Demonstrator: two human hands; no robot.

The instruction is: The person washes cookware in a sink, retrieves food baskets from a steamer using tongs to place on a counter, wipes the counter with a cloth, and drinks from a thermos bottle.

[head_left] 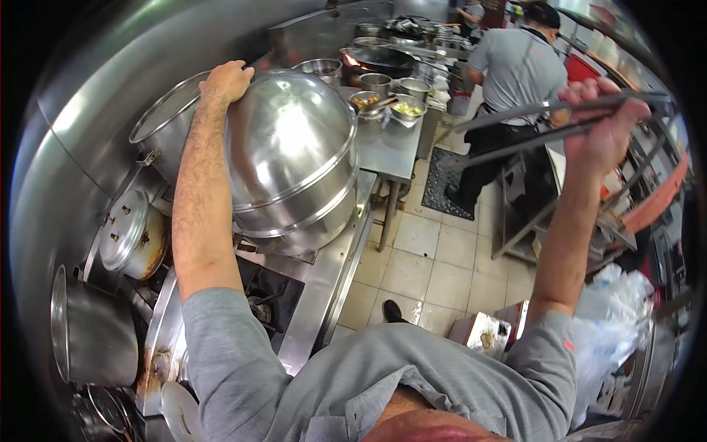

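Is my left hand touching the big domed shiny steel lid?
Touching. The head view shows the left hand gripping the top edge of the big domed shiny steel lid.

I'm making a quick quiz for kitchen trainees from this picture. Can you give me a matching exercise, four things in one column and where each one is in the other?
Things:
1. domed steel lid
2. long tongs
3. wok
4. small pot with a riveted lid

Places:
A. over a flame at the far end of the cooking line
B. raised in the right hand
C. lying on its side by the steel wall, lower left
D. under the left hand, tilted against a big pot

Pairs: 1-D, 2-B, 3-A, 4-C
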